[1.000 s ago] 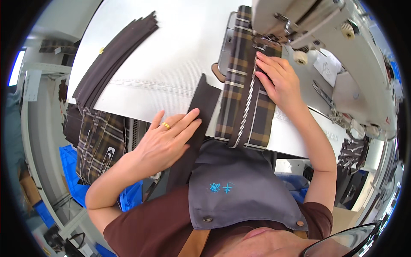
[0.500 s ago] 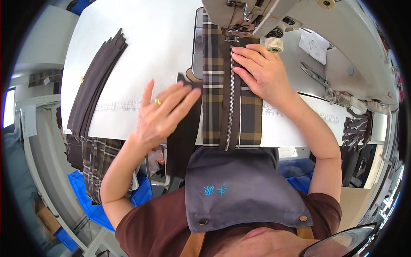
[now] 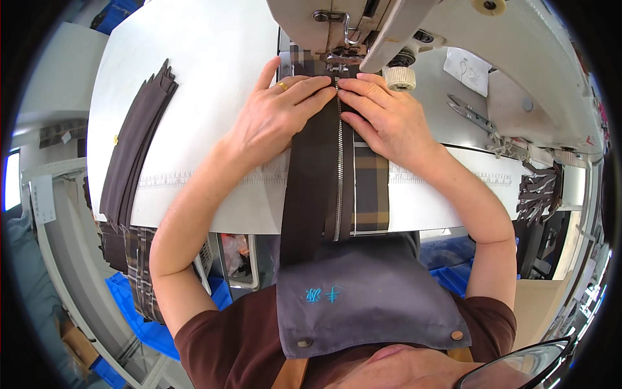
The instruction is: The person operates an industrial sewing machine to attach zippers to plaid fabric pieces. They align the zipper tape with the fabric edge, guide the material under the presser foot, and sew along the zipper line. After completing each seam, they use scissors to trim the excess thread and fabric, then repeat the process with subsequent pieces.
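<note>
Dark brown in the head view, a long cloth strip (image 3: pixel 311 175) runs from beneath the left fingers (image 3: pixel 314 87) toward the wearer, past the worktop (image 3: pixel 194 97) edge and against the apron (image 3: pixel 376 311). The left hand (image 3: pixel 272 117) has its fingers stretched out with their tips resting on the strip and the little finger lifted; its thumb is hidden, so whether it pinches the cloth cannot be told. The right hand (image 3: pixel 395 126) lies palm down, fingers slightly bent and spaced from the thumb, pressing rather than gripping. A metal zip (image 3: pixel 339 162) lies between both sets of fingertips and runs back toward the wearer; plaid cloth (image 3: pixel 371 188) shows below the right fingers.

Turquoise stitched characters (image 3: pixel 322 295) mark the apron, well below the fingers. Printed ruler markings (image 3: pixel 207 177) cross the worktop on either side below the hands. Right of the right fingers lie a white sheet (image 3: pixel 466 71) with a drawing and metal snips (image 3: pixel 470 113).

Just beyond the fingertips stands the presser foot (image 3: pixel 337 65), and a ribbed knob (image 3: pixel 400 78) of the sewing machine (image 3: pixel 414 29) overhangs the right knuckles. Well left of the left fingers lies a stack of dark strips (image 3: pixel 136 152).
</note>
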